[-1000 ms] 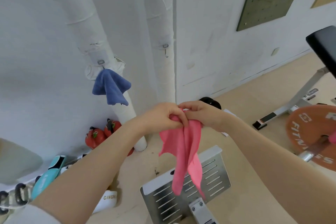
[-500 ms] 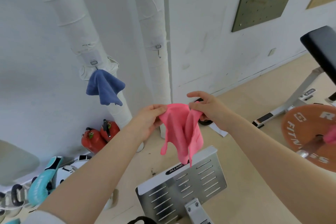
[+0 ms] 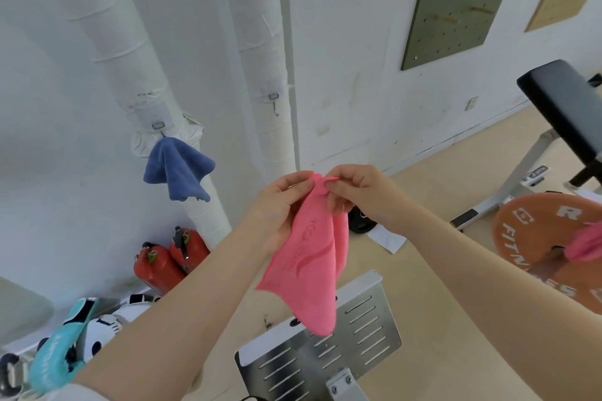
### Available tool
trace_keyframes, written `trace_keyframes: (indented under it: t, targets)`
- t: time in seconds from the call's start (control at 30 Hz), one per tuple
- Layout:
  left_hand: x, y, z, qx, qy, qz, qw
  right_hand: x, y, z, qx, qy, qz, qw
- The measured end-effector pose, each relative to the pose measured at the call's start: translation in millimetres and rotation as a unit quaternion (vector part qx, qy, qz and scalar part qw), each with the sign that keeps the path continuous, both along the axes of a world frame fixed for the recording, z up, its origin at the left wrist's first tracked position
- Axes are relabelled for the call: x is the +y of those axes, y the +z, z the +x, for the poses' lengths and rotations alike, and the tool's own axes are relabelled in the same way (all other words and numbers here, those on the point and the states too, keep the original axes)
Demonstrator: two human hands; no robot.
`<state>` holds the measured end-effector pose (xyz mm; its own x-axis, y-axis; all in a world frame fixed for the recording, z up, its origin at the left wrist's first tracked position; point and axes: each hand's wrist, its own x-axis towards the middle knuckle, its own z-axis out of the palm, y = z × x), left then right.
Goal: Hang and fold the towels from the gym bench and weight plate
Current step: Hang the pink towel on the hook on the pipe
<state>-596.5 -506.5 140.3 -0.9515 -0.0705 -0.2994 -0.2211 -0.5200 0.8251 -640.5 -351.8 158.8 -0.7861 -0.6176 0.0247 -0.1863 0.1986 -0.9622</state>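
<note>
- Pink towel [image 3: 309,257]: held in mid-air in front of the person, gathered to a point at its top, the rest hanging loose in folds. Faint embossed lettering shows on its left face. Its lowest tip hangs in front of a slotted metal plate [image 3: 368,332].
- Left hand [image 3: 277,205]: fingers closed on the towel's top left edge, thumb pressed against the cloth near the gathered point.
- Right hand [image 3: 355,189]: fingers pinching a small pink loop at the towel's top corner, just beside the left thumb.
- Blue towel [image 3: 177,169]: hanging from a small metal hook on the left white-wrapped pipe [image 3: 136,52], draped in a peaked bundle.
- Empty hook [image 3: 275,104]: fixed on the right white-wrapped pipe [image 3: 257,26], above and a little left of the hands, nothing on it.
- Second pink towel [image 3: 586,244]: only partly in view at the right edge, lying on the orange weight plate [image 3: 534,238].
- Gym bench [image 3: 563,98]: black padded top on a silver frame, far right, behind the weight plate.
- Two red fire extinguishers [image 3: 163,264]: on the floor against the wall, below the blue towel.
- Boxing gloves [image 3: 65,348]: teal and white, at lower left on the floor.
- Dark pegboard [image 3: 456,0]: mounted on the white wall, upper right.
</note>
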Motion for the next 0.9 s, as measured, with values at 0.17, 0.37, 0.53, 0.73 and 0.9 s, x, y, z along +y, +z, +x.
trace_keyframes:
  t: [0.17,0.37,0.53,0.73,0.9]
  targets:
    - [4,5,3,0.023,0.050,0.002,0.998,-9,-3,1,0.178,-0.025,0.096,0.979]
    - [5,6,7,0.038,0.052,-0.071,0.995,-15,-8,5,0.158,-0.045,0.102,0.981]
    - [6,10,10,0.053,0.047,-0.099,0.993,-19,-10,5,0.119,-0.117,0.057,0.984]
    - [6,10,15,0.064,0.044,-0.125,0.989,-16,-3,0,0.103,-0.122,0.049,0.986]
    - [5,11,19,0.079,0.041,-0.148,0.985,-13,-5,3,0.104,-0.069,0.026,0.992]
